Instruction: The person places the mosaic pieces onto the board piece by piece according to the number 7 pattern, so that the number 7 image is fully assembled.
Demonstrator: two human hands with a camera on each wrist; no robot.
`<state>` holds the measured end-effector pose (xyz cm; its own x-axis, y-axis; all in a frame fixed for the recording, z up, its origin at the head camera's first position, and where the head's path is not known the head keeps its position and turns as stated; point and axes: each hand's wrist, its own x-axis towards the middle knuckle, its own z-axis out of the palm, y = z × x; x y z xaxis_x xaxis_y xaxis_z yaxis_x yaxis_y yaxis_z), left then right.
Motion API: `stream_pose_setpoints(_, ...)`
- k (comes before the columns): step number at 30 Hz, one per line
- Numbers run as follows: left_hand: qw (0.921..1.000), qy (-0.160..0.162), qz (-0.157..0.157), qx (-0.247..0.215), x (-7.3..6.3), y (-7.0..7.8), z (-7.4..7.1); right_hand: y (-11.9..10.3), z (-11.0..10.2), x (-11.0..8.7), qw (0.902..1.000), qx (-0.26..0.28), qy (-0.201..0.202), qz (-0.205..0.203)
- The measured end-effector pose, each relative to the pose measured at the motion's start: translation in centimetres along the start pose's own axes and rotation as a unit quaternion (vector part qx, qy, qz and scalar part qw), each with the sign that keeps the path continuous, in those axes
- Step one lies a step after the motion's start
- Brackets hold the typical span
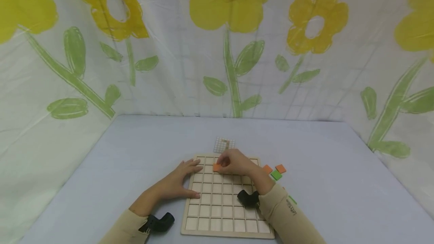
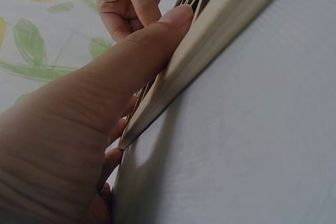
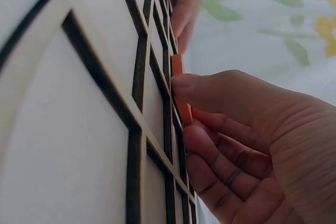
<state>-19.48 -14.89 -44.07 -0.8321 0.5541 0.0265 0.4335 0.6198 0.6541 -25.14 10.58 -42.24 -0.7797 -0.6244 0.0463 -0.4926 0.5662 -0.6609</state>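
A wooden grid board (image 1: 200, 232) with square cells lies on the table. Between thumb and fingers, my right hand (image 1: 235, 162) pinches an orange square tile (image 1: 216, 167) at a cell near the board's far side. The right wrist view shows the tile (image 3: 181, 90) tilted against the grid, the thumb on its near face. My left hand (image 1: 176, 182) rests along the board's left edge, fingers spread. Its thumb (image 2: 176, 17) lies on the rim in the left wrist view, and the other fingers are partly hidden behind the board.
Right of the board lie loose orange tiles (image 1: 280, 168) and a green tile (image 1: 276, 175); others are partly hidden by the right sleeve. A small printed grid card (image 1: 223, 144) lies just beyond the board. A flower-patterned curtain (image 1: 176, 48) hangs behind the table.
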Motion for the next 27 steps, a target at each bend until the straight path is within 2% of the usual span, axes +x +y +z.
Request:
stream_pose_setpoints(12,0.9999,0.002,0.013,0.003,0.05,-0.10,0.04,-0.01,-0.04,-0.01,1.0000,0.000,-0.001,0.005)
stream_pose_setpoints(17,0.9999,0.003,0.012,0.003,0.00,-0.13,0.03,-0.12,-0.10,-0.03,1.0000,-0.003,-0.002,0.003)
stream_pose_setpoints(27,1.0000,-0.002,-0.003,0.003,0.00,-0.14,-0.02,-0.22,-0.13,-0.15,0.9996,0.013,-0.005,0.024)
